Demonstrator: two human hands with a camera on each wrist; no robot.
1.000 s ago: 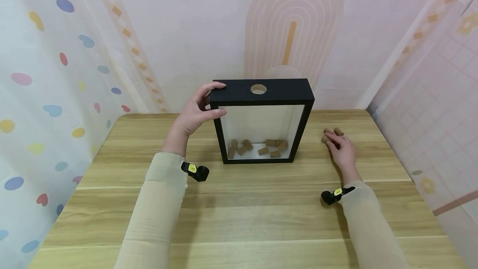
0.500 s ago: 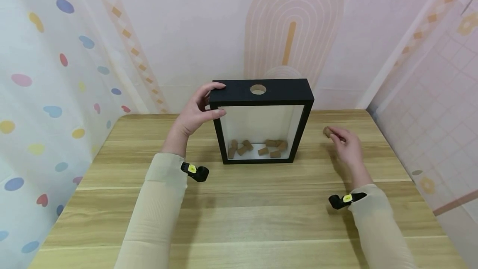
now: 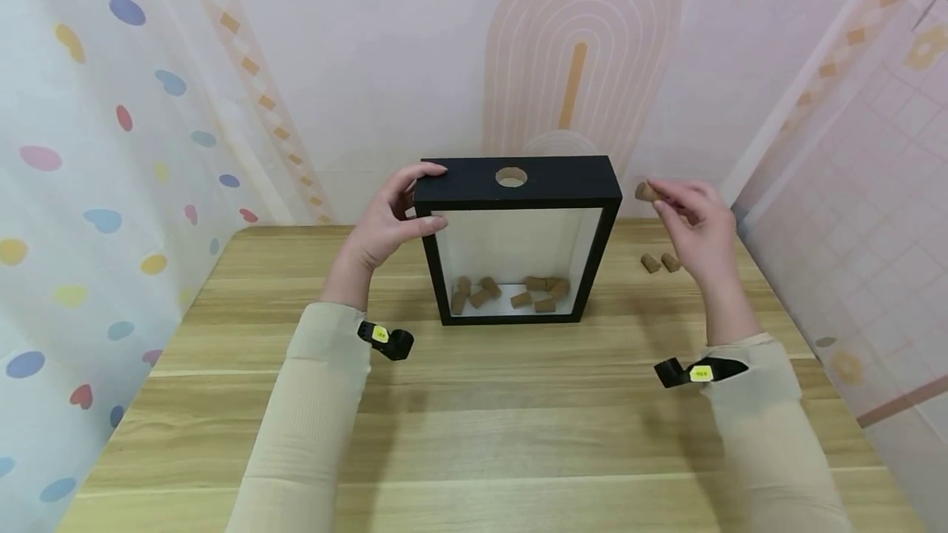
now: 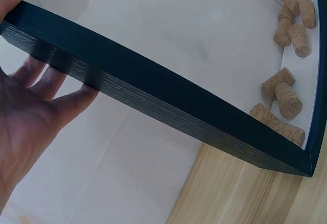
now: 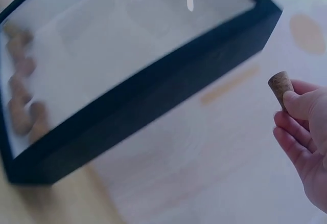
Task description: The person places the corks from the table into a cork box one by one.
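A black shadow-box frame (image 3: 518,181) with a clear front stands upright on the wooden table (image 3: 474,401), a round hole (image 3: 512,178) in its top edge. Several corks (image 3: 511,293) lie at its bottom, also in the left wrist view (image 4: 286,98). My left hand (image 3: 388,216) grips the frame's upper left corner (image 4: 56,42), thumb on the front and fingers over the top. My right hand (image 3: 692,216) is raised beside the frame's upper right corner and pinches one cork (image 3: 645,192) (image 5: 280,87) at its fingertips.
Two loose corks (image 3: 660,262) lie on the table right of the frame, under my raised right hand. Patterned fabric walls close in the table at the back and both sides. Small black clips sit at both wrists (image 3: 385,339).
My right hand picked one cork from the small group on the table and lifted it up to the level of the frame's top. The left hand and the frame stayed still.
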